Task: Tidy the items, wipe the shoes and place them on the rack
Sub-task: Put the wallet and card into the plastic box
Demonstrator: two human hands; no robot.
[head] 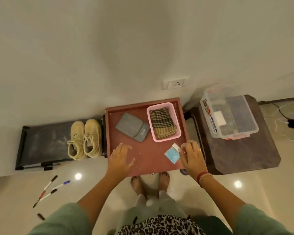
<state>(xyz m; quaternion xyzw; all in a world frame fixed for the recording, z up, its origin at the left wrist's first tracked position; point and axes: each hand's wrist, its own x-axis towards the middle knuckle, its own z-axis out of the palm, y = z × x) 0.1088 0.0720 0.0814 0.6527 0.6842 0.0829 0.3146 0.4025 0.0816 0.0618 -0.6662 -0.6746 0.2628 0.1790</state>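
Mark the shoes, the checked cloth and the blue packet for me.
shoes (90, 137): head view, laces of the shoe nearer the tray.
checked cloth (163, 123): head view, middle of its top fold.
blue packet (171, 154): head view, centre of its face.

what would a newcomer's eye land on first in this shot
Probably the red tray in the middle, with the left hand spread over it and the right hand at a blue packet by its right edge. At its back a pink basket holds a checked cloth. To the left, beige shoes sit on a black rack, with markers scattered on the floor nearby.
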